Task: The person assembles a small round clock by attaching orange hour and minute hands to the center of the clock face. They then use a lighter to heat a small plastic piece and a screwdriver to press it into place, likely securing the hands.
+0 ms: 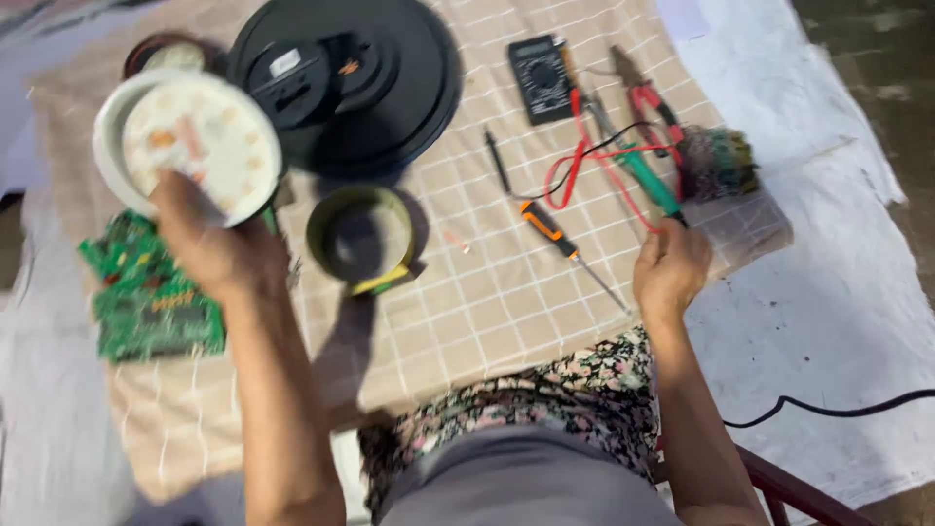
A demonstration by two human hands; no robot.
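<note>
Here we have our left hand (219, 248) closed around the edge of a white round disc (200, 141), lifted above the bench (467, 312) and tilted so its pale face with small orange parts looks up at us. Our right hand (670, 268) is wrapped around the green-handled tool (648, 180), whose shaft runs up among the red leads (584, 156).

To do this well, we judge the disc wants a steadier hold: thumb on the rim, fingers behind, so that the face stays free. The picture is blurred, so we cannot tell how firmly the rim is pinched. We would bring the tool across slowly and keep its tip away from the red leads, which loop just beside it and could snag.

Below the disc lie a green circuit board (146, 292) and a roll of tape (362, 239), with a large black round housing (355, 78) behind. An orange-handled screwdriver (555, 234) and a black meter (541, 78) rest nearer the right hand. We would lower the disc over the checked cloth (487, 282), so that anything which drops lands softly.
</note>
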